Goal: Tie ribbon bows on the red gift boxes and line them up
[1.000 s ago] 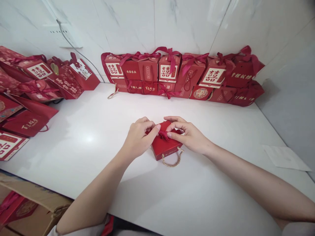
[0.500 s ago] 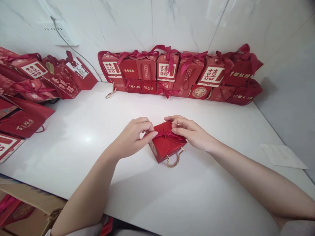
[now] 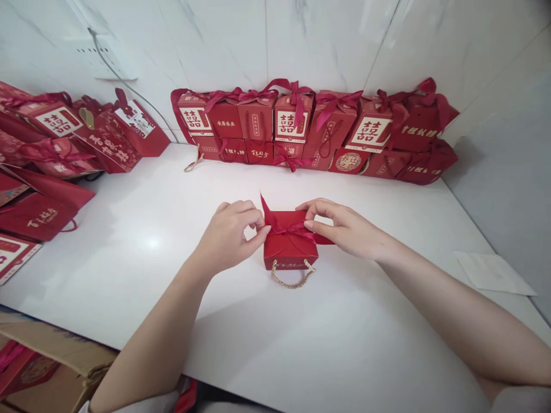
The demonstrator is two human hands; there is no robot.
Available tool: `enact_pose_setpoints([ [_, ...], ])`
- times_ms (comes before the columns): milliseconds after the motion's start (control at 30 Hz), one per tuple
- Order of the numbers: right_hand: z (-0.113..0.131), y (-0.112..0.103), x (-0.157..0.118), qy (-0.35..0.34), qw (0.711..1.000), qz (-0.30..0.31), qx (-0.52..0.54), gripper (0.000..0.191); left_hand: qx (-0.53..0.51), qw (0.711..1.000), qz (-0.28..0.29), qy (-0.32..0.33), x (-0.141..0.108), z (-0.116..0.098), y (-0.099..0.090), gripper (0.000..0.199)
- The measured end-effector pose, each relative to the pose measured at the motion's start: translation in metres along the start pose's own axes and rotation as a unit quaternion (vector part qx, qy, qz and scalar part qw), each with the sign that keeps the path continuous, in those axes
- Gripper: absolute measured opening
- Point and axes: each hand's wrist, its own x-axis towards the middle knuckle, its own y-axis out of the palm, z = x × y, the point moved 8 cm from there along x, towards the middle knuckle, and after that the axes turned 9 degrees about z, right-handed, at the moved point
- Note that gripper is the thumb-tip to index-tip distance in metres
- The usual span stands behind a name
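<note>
A small red gift box (image 3: 289,252) with a twisted gold cord handle (image 3: 293,285) sits on the white table in front of me. Across its top runs a dark red ribbon (image 3: 290,230), tied in a bow at the middle. My left hand (image 3: 236,232) pinches the ribbon at the box's left edge between thumb and forefinger. On the opposite side, my right hand (image 3: 338,228) pinches the bow's right part, its fingers resting by the box's upper right corner. One pointed ribbon end sticks up behind the left fingertips; another lies out to the right under my right hand.
Stacked red gift boxes (image 3: 260,152) with ribbons line the tiled wall. More red boxes (image 3: 43,215) crowd the table's left side. A white paper (image 3: 493,272) lies at the right edge. Below the front left edge, a cardboard carton (image 3: 64,350) holds another red box.
The box has turned so its handle side faces me squarely. My hands have spread slightly apart, and a ribbon end now stands up at the left.
</note>
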Motion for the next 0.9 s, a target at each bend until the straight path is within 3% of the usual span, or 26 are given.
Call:
enact_pose_setpoints([
  [100,-0.001,0.005,0.002,0.007,0.998,0.027,0.050,0.017,-0.024,0.998,-0.051,-0.043,0.000,0.004,-0.002,0.013],
  [233,-0.002,0.011,0.004,-0.001,0.993,0.045,0.106,0.022,-0.073,0.995,-0.060,-0.017,0.000,-0.003,0.002,0.029],
  [367,0.000,0.010,0.005,-0.020,0.994,0.041,0.095,0.020,-0.148,0.988,-0.007,0.045,0.000,-0.014,0.007,0.027],
  [500,0.009,0.002,0.003,-0.050,0.997,0.030,0.041,0.017,-0.251,0.958,0.074,0.121,-0.002,-0.027,0.008,0.028],
  [700,0.008,0.000,0.002,-0.048,0.998,0.049,-0.008,0.016,-0.263,0.965,0.001,-0.006,0.002,-0.001,0.011,0.010],
  [900,0.012,0.010,0.001,-0.055,0.991,0.105,0.064,0.018,-0.288,0.953,0.084,-0.032,0.003,0.008,0.027,0.019],
])
